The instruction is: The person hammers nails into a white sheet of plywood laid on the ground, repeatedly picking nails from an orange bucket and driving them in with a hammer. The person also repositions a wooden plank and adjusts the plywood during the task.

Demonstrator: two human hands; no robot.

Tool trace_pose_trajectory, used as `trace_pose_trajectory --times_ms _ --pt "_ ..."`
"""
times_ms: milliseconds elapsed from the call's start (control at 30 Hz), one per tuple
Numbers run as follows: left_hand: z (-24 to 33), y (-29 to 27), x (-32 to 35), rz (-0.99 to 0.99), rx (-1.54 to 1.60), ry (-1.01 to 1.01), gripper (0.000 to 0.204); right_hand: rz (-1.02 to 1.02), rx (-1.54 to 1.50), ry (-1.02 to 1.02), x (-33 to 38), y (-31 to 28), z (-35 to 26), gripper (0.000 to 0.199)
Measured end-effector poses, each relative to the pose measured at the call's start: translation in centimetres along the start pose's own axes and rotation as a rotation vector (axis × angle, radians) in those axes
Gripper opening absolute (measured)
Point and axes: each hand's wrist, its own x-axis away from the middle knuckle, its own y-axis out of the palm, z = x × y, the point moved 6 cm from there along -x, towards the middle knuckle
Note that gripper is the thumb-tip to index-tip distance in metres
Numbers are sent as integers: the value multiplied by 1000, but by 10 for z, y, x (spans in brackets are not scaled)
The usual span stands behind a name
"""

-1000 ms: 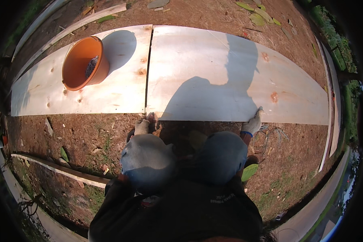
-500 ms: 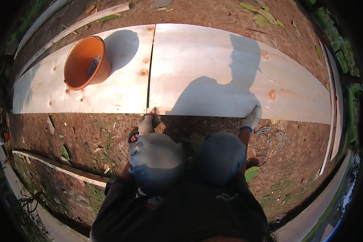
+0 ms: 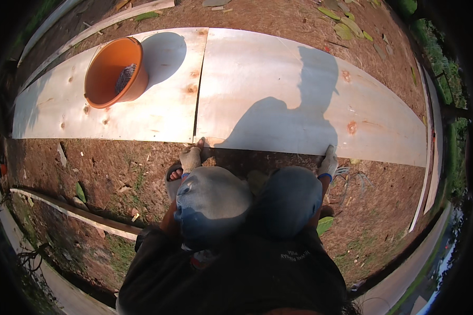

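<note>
A pale plywood sheet [image 3: 268, 79] lies flat in front of me, beside a second plywood sheet [image 3: 157, 115] on the left, with a thin dark seam between them. My left hand [image 3: 191, 156], in a knitted glove with a bare thumb tip, grips the right sheet's near edge close to the seam. Further right, my right hand [image 3: 328, 161], gloved with a blue cuff, is closed on the same edge; its underside fingers are hidden. An orange bucket [image 3: 97, 76], with what look like thin metal pieces inside, stands tilted in view on the left sheet.
My bent knees [image 3: 213, 197] are close behind the sheet's edge. Long timber strips lie on the soil at the left [image 3: 84, 214] and far left [image 3: 115, 20]. Loose grey wire [image 3: 352, 178] lies right of my right hand. A long pale board [image 3: 431, 152] runs along the right side.
The seam between the sheets looks narrower. My right hand now sits slightly lower at the edge, and the view has shifted and turned a little. Both hands stay at the right sheet.
</note>
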Motion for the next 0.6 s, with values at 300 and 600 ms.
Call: trace_pose_trajectory --times_ms 300,600 --pt "0 -16 -9 -12 87 42 16 -127 70 -163 -5 17 7 35" --pt "7 -17 0 98 -139 -20 16 -76 -155 171 49 12 -22 45"
